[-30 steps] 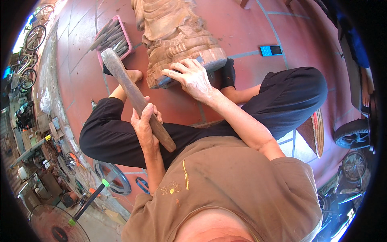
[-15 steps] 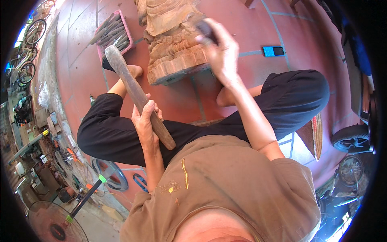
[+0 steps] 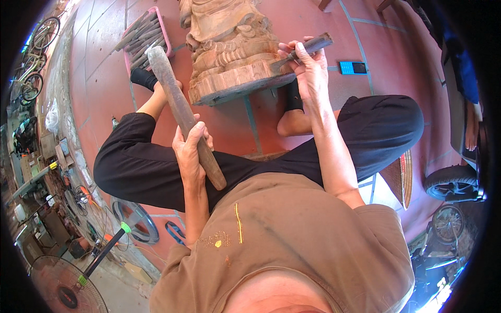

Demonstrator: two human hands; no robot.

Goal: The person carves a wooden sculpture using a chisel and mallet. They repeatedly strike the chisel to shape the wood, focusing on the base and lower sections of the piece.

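My left hand [image 3: 191,148] is closed around the lower part of a long wooden mallet [image 3: 175,93], whose pale, worn head points up and away from me. In my right hand [image 3: 312,75] is a chisel [image 3: 316,44], pinched between thumb and fingers, its dark handle end pointing to the upper right. The blade end reaches the right side of the carved wooden statue [image 3: 235,75], close to its base; whether it touches cannot be made out. The statue lies on the floor between my feet, its thick base toward me, with carved folds further up.
A pink basket [image 3: 168,37] of several chisels [image 3: 145,40] stands beyond my left foot. A blue phone [image 3: 353,68] lies on the red tiles to the right. At lower left stands a fan [image 3: 68,295]; clutter and bicycles line the left wall. A wheel [image 3: 451,182] is at the right.
My right hand has come down and slightly right, out of a blur, bringing the chisel to the statue's side. The mallet has tilted a little and shifted slightly right at its head.
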